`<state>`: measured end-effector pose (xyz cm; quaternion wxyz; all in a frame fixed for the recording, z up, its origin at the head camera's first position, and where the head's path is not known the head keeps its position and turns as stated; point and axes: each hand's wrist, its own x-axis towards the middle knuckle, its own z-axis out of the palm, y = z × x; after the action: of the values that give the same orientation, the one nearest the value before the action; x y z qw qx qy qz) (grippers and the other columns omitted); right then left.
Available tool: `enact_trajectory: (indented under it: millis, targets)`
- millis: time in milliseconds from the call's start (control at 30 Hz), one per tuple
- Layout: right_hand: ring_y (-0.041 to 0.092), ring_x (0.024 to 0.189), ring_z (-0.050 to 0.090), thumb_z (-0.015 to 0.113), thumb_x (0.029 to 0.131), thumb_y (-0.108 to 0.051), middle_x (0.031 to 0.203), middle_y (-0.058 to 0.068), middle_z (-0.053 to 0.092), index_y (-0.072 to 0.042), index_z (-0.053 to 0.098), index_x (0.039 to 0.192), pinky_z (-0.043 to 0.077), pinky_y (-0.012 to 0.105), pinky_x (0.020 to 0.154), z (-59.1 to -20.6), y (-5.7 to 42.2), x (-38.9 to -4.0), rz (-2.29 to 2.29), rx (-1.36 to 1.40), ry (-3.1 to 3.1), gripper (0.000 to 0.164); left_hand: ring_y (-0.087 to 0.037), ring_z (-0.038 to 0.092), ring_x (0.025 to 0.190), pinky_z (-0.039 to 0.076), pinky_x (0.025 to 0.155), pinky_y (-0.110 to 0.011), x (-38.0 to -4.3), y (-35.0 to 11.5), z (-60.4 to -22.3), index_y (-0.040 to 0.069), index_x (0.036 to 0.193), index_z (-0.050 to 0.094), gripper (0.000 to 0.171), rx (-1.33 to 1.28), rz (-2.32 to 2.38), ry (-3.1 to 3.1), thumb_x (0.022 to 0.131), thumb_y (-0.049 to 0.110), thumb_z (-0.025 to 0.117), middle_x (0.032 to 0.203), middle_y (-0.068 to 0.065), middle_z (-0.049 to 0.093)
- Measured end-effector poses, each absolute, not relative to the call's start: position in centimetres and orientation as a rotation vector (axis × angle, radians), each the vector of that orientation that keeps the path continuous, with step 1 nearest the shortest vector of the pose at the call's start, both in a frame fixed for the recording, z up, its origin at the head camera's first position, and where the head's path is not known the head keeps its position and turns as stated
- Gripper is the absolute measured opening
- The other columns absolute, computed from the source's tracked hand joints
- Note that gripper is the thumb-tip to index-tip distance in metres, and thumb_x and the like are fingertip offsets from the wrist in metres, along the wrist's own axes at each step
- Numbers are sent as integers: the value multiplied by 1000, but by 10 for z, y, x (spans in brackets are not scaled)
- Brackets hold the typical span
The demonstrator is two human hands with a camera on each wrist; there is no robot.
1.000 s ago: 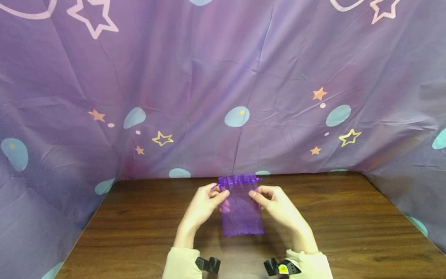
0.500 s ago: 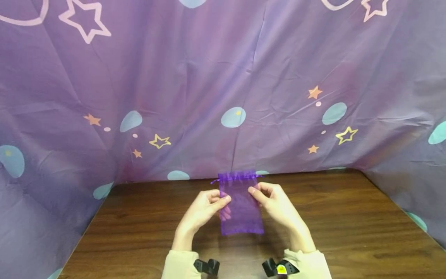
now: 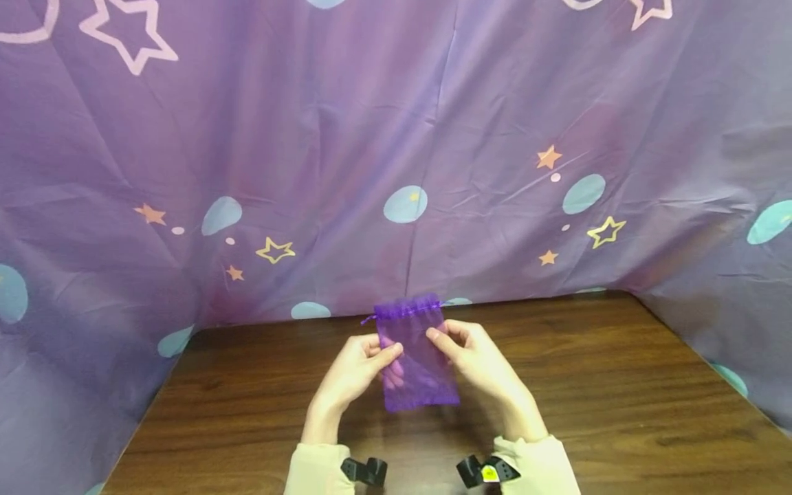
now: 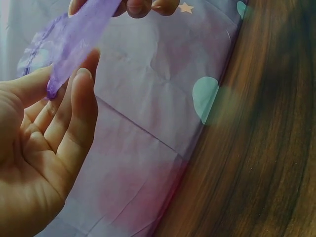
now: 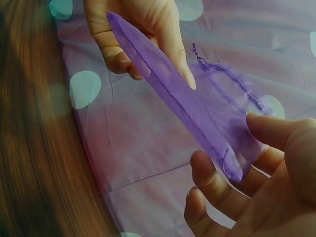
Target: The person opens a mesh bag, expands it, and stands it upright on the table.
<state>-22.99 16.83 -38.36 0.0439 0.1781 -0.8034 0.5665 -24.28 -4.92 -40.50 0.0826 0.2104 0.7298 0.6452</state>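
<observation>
So, both hands are on one item: a sheer purple drawstring bag (image 3: 419, 364), held up over the bench (image 3: 241, 405), roughly centred in the head view. Left hand (image 3: 354, 366) pinches the bag's left edge, thumb on the near face, fingers behind and visible through the mesh. Right hand (image 3: 479, 354) pinches the right edge, thumb on the near face, higher up than the left thumb. Neither hand is free.

Bag attitude: gathered top edge at the far end, bottom edge toward the person, whole thing slightly skewed, top leaning left in the head view. Drawstring (image 3: 405, 313) runs across just below the top edge; a short end sticks out on the left side. Right wrist view shows the bag nearly edge-on, spanning from one hand to the other, with the cord end poking out beyond it.

Surroundings: bench is dark wood grain. Purple cloth backdrop (image 3: 340, 158) stands behind and on both sides, printed with stars and pale blue blobs. Cream sleeves (image 3: 538, 471) on both arms. Black wrist mounts (image 3: 365, 472) at both cuffs, the right one carrying a yellow label (image 3: 490, 473).
</observation>
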Motion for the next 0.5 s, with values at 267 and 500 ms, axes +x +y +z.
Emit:
enact_trajectory:
  millis: [267,500]
  targets:
    - [12,57,49,60,98,-26,67,4,54,-6,65,84,42,24,50,-383,170,-227,1711,625,-2544,25,-21,67,60,56,63,-48,-245,-49,-407,-5,93,61,22,601,1992,2184,96,17,62,73,-15,68]
    - [8,51,46,62,97,-22,63,2,52,-4,64,82,38,22,45,-381,172,-228,1723,699,-2572,24,-22,68,60,56,64,-47,-246,-50,-404,-6,96,62,22,570,2064,2184,98,16,61,72,-14,68]
